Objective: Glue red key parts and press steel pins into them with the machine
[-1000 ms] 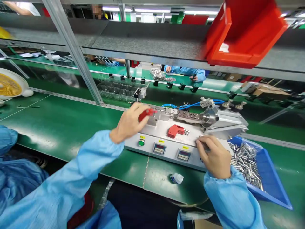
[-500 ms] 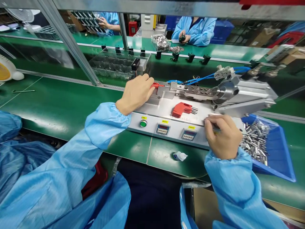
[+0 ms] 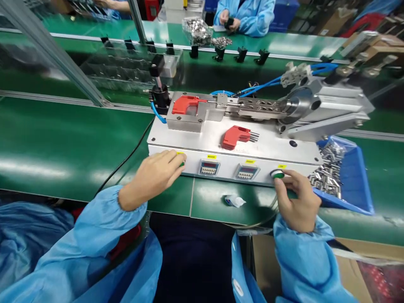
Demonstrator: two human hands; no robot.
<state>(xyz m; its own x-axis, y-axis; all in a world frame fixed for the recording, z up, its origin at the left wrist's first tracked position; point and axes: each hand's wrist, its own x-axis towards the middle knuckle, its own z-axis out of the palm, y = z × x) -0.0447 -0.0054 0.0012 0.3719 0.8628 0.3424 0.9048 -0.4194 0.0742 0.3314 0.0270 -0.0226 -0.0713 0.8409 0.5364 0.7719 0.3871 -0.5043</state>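
A white and metal press machine [image 3: 271, 149] stands on the green bench. My left hand [image 3: 156, 176] rests at the machine's front left with its fingertips on a green button [image 3: 182, 162]. My right hand [image 3: 296, 200] is at the front right, fingers curled with the thumb on the other green button [image 3: 277, 174]; I cannot see whether it holds anything. One red plastic part [image 3: 184, 103] sits in the metal fixture [image 3: 189, 120] at the machine's back left. A second red part with metal pins [image 3: 235, 136] lies loose on the top plate.
A blue bin of small metal tubes [image 3: 344, 176] sits to the right of the machine. A small white bottle [image 3: 234, 201] lies on the bench in front. A pneumatic cylinder [image 3: 318, 109] with blue hoses points at the fixture. Another person's hands [image 3: 227, 21] work across the conveyor.
My left hand let go of the red part in the fixture and dropped to the left green button. My right hand moved from the top plate down to the right green button.
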